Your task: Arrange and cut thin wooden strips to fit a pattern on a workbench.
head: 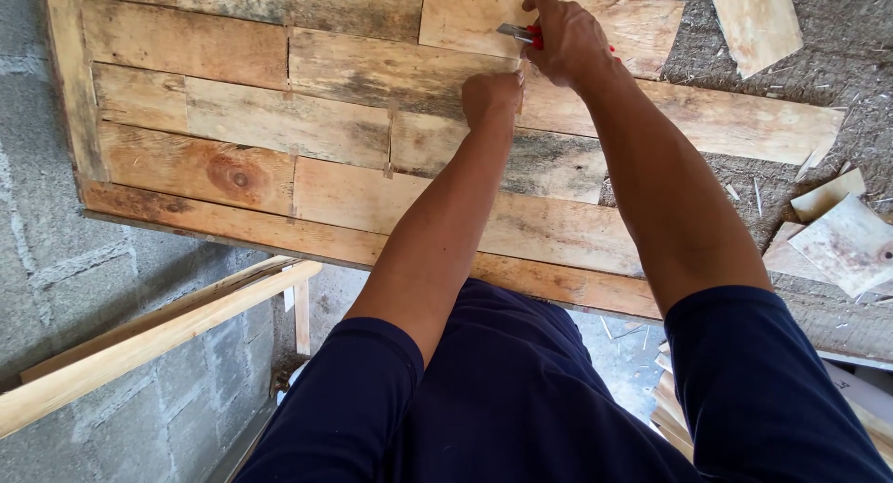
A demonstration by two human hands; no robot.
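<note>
A panel of rough wooden planks (279, 120) lies across the upper view. My right hand (567, 41) is closed around a red-handled tool with a grey metal head (517, 33), held against a pale plank (465, 18) at the top. My left hand (491, 97) is a closed fist pressed on the planks just below and left of the tool. Both forearms reach up from dark blue sleeves.
Loose plank offcuts (842, 241) lie at the right on a grey fibrous surface (837, 64); another piece (755, 18) sits at the top right. Long wooden battens (139, 343) lean at the lower left against grey block wall (46, 241).
</note>
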